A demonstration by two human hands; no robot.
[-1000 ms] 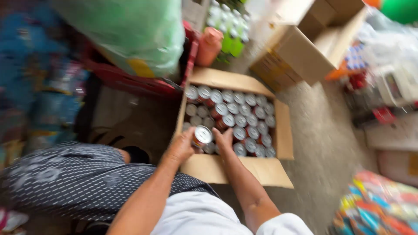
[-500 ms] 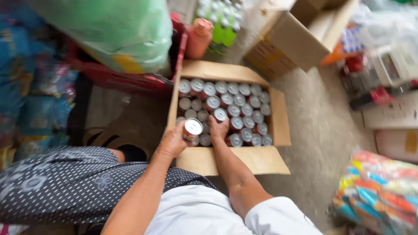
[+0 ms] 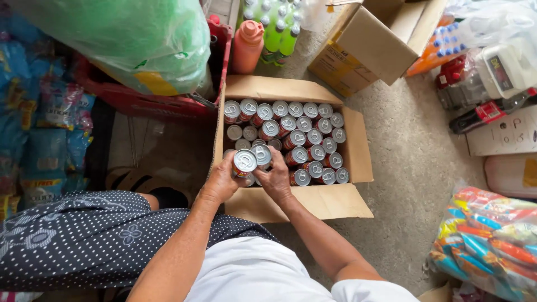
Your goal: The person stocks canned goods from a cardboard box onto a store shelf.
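Note:
An open cardboard box [image 3: 358, 151] on the concrete floor is packed with several upright red cans with silver pull-tab lids [image 3: 305, 134]. My left hand [image 3: 219, 182] grips one red can [image 3: 244, 163] lifted at the box's near left corner. My right hand [image 3: 275, 176] holds a second can [image 3: 261, 153] right beside it, the two cans touching. Both forearms reach down from the bottom of the view over a dotted dark skirt and white shirt.
A red crate [image 3: 145, 100] with a big green plastic bag [image 3: 117, 39] stands left of the box. An orange bottle [image 3: 247, 47] and green bottles [image 3: 277, 33] sit behind it. Another open carton [image 3: 369, 47] is at back right; snack packets [image 3: 492, 235] lie at right.
The view has shifted and steadied. My left hand has lifted its can higher, and my right hand has taken hold of a second can next to it.

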